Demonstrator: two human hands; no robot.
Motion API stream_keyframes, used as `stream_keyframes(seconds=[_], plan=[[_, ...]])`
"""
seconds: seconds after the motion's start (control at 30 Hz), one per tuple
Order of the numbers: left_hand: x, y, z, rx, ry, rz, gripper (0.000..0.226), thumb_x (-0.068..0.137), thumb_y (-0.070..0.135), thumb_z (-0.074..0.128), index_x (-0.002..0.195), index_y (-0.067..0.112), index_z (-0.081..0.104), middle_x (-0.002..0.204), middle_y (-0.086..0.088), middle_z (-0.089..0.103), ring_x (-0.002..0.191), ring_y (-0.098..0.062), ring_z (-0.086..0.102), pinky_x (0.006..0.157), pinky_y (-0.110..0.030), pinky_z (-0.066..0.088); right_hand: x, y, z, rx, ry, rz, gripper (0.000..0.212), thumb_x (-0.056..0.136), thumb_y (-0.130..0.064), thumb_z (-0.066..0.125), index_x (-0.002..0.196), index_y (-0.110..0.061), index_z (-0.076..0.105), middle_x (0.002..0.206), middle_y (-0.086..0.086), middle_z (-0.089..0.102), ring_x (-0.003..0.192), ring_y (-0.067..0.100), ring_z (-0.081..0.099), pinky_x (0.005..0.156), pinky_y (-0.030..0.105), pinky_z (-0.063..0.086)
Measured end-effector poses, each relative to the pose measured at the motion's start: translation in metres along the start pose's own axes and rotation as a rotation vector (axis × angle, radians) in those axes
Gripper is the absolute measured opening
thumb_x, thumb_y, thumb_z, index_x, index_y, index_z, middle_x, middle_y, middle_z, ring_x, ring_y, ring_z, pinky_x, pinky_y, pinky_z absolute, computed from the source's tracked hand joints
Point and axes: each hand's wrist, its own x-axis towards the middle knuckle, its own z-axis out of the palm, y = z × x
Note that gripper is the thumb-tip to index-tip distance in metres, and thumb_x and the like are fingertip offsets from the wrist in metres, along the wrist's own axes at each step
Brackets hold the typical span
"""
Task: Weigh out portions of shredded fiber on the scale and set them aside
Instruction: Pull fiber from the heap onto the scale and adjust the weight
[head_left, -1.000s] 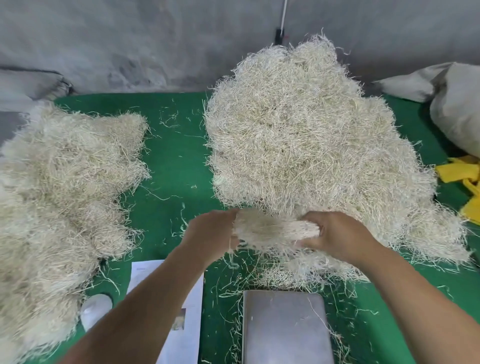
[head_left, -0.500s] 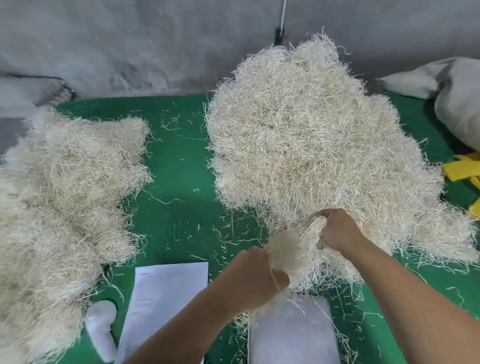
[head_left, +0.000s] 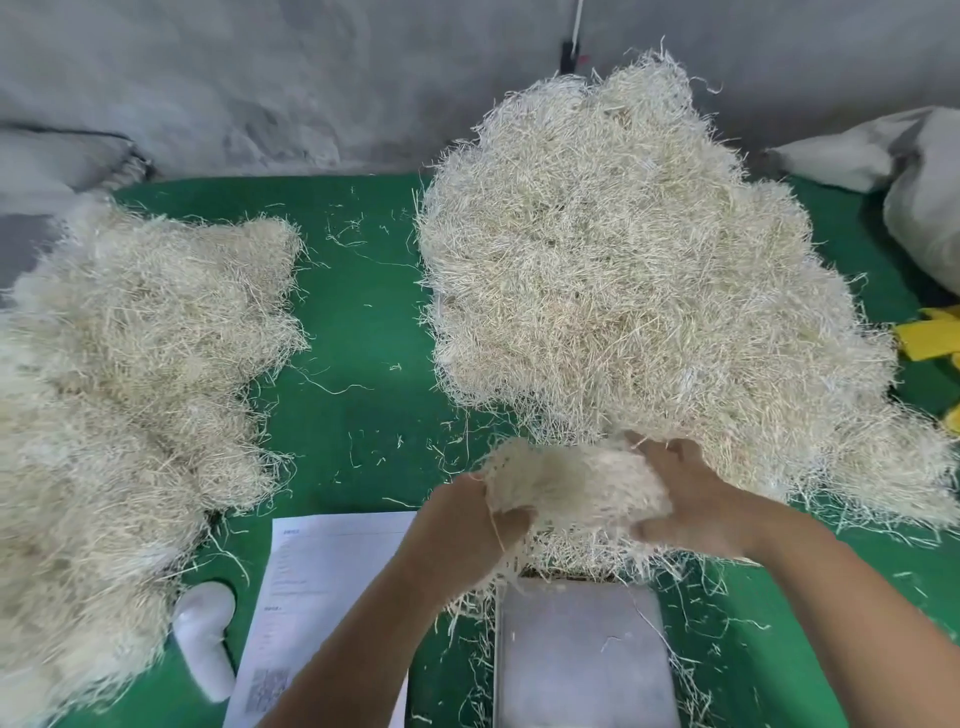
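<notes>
Shredded fiber lies in two heaps on the green table (head_left: 358, 332): at far left a broad, lower pile (head_left: 124, 384) that I take to be portions already set aside, though nothing marks it as such. Just right of its near edge sit a small white object (head_left: 205, 636), too blurred to name, and a printed sheet (head_left: 322, 582). Next comes the left hand (head_left: 467, 530), fingers curled into one end of a loose tuft (head_left: 576, 483); the right hand (head_left: 696, 499) cups and grips the other end, so both hands are clamped on the same bundle, held a little apart. The tuft hangs just above the far edge of the scale's metal platform (head_left: 582, 660), which carries only a few stray strands. Behind rises the tall supply heap (head_left: 623, 270), with pale sacks (head_left: 924, 187) at far right, their contents hidden. The step in hand looks like carrying a fresh portion to the scale; next it wants lowering squarely onto the platform and letting go.
</notes>
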Motion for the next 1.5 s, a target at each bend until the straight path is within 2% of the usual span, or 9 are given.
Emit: stream_keyframes(seconds=[0.1,0.2,0.3,0.47,0.7,0.9,1.13,1.27,1.5], plan=[[-0.003,-0.001,0.0,-0.118,0.077,-0.033,0.013,0.1,0.029,0.064,0.101,0.017,0.068,0.076,0.002,0.068,0.063,-0.013,0.065,0.057,-0.025,0.05,-0.036,-0.011,0.0,0.116,0.159,-0.186,0.1,0.079,-0.046,0.075,0.153,-0.063,0.011,0.156,-0.024,0.024,0.146,0.012,0.025,0.122,0.048,0.024],[-0.005,0.013,0.012,-0.37,0.003,-0.029,0.014,0.095,0.026,0.067,0.092,0.012,0.067,0.073,-0.01,0.066,0.068,-0.02,0.062,0.066,-0.032,0.049,-0.037,-0.038,0.029,-0.078,0.471,-0.284,0.102,0.082,-0.02,0.074,0.154,-0.059,0.014,0.159,-0.026,0.027,0.148,0.006,0.021,0.122,0.042,0.014],[-0.008,0.027,0.022,-0.632,-0.061,-0.042,0.021,0.088,0.031,0.072,0.105,0.018,0.072,0.097,-0.027,0.069,0.085,-0.03,0.069,0.078,-0.046,0.053,-0.01,-0.051,0.053,-0.044,0.504,-0.254,0.104,0.08,0.012,0.065,0.158,-0.044,0.027,0.149,-0.009,0.051,0.134,0.013,0.05,0.117,0.038,0.039],[-0.006,0.036,0.04,-0.593,-0.164,-0.259,0.034,0.089,0.044,0.074,0.107,0.015,0.073,0.083,-0.006,0.076,0.069,-0.014,0.072,0.063,-0.025,0.055,0.026,-0.036,0.034,0.155,0.464,0.017,0.023,0.09,-0.009,0.063,0.104,-0.024,0.071,0.083,-0.005,0.065,0.07,0.017,0.064,0.068,0.03,0.052],[0.015,0.052,0.043,-0.231,-0.175,-0.178,0.043,0.102,0.042,0.056,0.066,0.018,0.051,0.04,0.014,0.04,0.032,-0.002,0.032,0.04,-0.013,0.032,0.056,-0.036,0.017,0.121,0.521,0.194,0.035,0.099,-0.003,0.056,0.125,-0.022,0.068,0.087,-0.004,0.07,0.065,0.012,0.064,0.064,0.028,0.055],[0.019,0.053,0.042,-0.075,-0.044,-0.107,0.044,0.107,0.038,0.048,0.077,0.008,0.059,0.06,0.004,0.052,0.042,-0.006,0.045,0.05,-0.02,0.04,0.077,-0.042,0.023,0.188,0.45,0.236,0.043,0.096,0.009,0.05,0.13,-0.012,0.066,0.11,0.012,0.072,0.069,0.021,0.063,0.073,0.039,0.06],[0.015,0.051,0.042,-0.172,0.051,-0.077,0.045,0.107,0.031,0.05,0.065,0.017,0.047,0.044,0.008,0.043,0.03,-0.002,0.033,0.037,-0.013,0.025,0.093,-0.038,0.027,0.383,0.394,0.256,0.026,0.095,-0.003,0.056,0.075,-0.02,0.056,0.071,-0.001,0.043,0.057,0.01,0.037,0.045,0.018,0.034],[0.011,0.051,0.046,-0.092,0.038,-0.033,0.042,0.106,0.032,0.049,0.067,0.015,0.048,0.054,0.007,0.044,0.039,-0.005,0.034,0.041,-0.019,0.028,0.093,-0.027,0.022,0.351,0.411,0.287,0.023,0.094,0.002,0.063,0.109,-0.014,0.068,0.101,0.007,0.062,0.082,0.02,0.059,0.07,0.026,0.052],[-0.006,0.034,0.05,-0.285,-0.064,0.017,0.041,0.109,0.031,0.046,0.07,0.018,0.046,0.055,0.009,0.04,0.042,-0.002,0.03,0.045,-0.019,0.028,0.077,0.013,-0.011,0.231,0.556,0.282,0.054,0.089,0.014,0.047,0.129,-0.013,0.069,0.096,0.008,0.072,0.066,0.018,0.06,0.055,0.025,0.043]])
